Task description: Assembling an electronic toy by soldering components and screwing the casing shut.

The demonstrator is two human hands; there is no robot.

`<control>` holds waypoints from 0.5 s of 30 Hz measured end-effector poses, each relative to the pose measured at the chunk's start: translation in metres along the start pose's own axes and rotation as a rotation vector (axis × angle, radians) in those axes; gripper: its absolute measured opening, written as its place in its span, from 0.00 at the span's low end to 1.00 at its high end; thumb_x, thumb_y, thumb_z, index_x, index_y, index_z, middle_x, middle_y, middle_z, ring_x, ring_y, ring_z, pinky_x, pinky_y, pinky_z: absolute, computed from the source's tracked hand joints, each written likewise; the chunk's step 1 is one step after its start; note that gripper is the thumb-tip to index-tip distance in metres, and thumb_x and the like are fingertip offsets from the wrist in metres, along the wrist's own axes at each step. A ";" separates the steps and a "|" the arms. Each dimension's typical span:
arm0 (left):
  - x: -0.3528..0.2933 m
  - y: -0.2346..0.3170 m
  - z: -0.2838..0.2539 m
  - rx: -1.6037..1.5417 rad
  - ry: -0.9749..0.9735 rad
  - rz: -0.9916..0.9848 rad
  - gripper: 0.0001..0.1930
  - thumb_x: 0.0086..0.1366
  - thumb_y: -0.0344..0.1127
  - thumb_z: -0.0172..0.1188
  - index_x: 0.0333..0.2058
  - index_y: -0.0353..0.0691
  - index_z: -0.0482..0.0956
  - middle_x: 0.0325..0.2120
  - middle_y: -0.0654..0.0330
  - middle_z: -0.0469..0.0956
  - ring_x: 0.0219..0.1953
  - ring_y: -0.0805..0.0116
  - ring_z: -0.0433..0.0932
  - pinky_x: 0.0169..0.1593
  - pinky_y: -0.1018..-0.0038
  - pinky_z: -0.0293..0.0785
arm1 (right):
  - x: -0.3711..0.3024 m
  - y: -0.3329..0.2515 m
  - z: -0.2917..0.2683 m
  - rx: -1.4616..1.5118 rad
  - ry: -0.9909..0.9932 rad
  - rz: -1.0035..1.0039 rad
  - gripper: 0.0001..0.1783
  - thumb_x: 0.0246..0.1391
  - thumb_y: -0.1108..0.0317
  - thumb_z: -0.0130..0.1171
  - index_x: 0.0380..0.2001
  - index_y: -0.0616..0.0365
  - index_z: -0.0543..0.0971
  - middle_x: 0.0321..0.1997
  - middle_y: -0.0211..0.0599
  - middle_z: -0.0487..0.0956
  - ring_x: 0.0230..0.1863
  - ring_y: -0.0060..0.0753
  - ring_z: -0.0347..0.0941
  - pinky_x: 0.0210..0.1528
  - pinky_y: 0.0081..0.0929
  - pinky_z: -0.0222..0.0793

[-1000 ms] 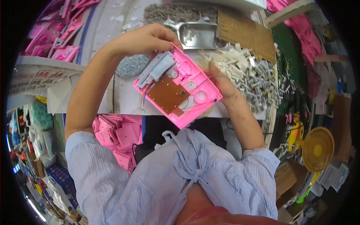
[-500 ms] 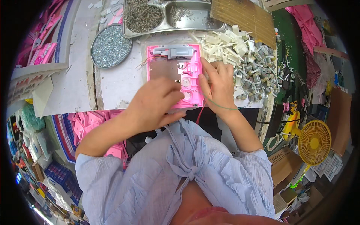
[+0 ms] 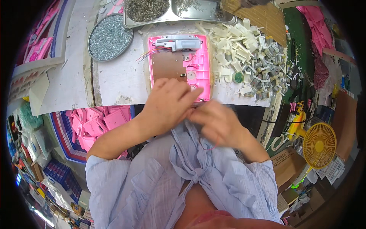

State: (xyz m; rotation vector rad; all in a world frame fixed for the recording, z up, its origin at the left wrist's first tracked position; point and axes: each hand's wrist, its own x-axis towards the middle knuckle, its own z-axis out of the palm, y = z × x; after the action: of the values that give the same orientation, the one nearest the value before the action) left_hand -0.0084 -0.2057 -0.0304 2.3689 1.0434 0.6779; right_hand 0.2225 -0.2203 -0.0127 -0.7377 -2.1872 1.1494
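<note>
Hands: 2, brought together at the middle of the near edge of the worktop (image 3: 118,86). Right hand (image 3: 219,124): motion-blurred, fingers bent; grip, cannot tell. Left hand (image 3: 167,97): fingers curled over the case's near part; grip narrow, whether on anything cannot tell.

Crate (image 3: 57,128): 1, below the near edge, left; many pink parts (image 3: 93,122) inside, overlapping.

Case (image 3: 204,68): 1, pink, lying open-side up along the near edge. In it: board (image 3: 167,65), 1, brown; grey unit (image 3: 187,45), 1, along its far side; several wires (image 3: 146,55) out at far left.

Toward the right edge: two heaps running together, white parts (image 3: 236,42) and motors (image 3: 270,65), dozens each; green disc (image 3: 238,77), 1.

Left of case: dish (image 3: 105,60), 1, full of screws (image 3: 110,38).

Far edge: steel tray (image 3: 183,21), 1, two compartments visible. Far right corner: cardboard (image 3: 263,21), 1.
</note>
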 end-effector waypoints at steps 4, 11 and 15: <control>-0.016 -0.009 0.010 0.066 0.009 0.158 0.21 0.53 0.36 0.67 0.47 0.43 0.81 0.37 0.63 0.76 0.41 0.63 0.75 0.46 0.65 0.68 | 0.005 0.006 -0.027 0.318 -0.159 0.219 0.21 0.53 0.63 0.66 0.49 0.58 0.81 0.43 0.36 0.79 0.42 0.48 0.73 0.45 0.41 0.71; -0.054 -0.019 -0.006 0.103 0.252 0.094 0.12 0.51 0.31 0.71 0.36 0.42 0.83 0.30 0.63 0.76 0.28 0.64 0.74 0.32 0.65 0.67 | 0.035 0.021 0.013 -0.537 -0.023 -0.050 0.25 0.45 0.56 0.70 0.48 0.52 0.84 0.45 0.33 0.78 0.49 0.44 0.70 0.54 0.44 0.64; -0.082 -0.025 -0.014 0.115 0.294 -0.195 0.11 0.48 0.24 0.73 0.29 0.41 0.80 0.24 0.61 0.73 0.23 0.60 0.71 0.26 0.64 0.64 | 0.057 0.016 0.045 -0.543 0.055 -0.041 0.22 0.44 0.61 0.71 0.46 0.52 0.84 0.44 0.32 0.78 0.47 0.41 0.70 0.53 0.44 0.64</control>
State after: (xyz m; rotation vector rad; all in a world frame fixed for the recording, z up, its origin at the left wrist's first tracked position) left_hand -0.0787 -0.2503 -0.0548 2.2661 1.4526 0.9325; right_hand 0.1552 -0.1983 -0.0353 -0.9224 -2.4758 0.4992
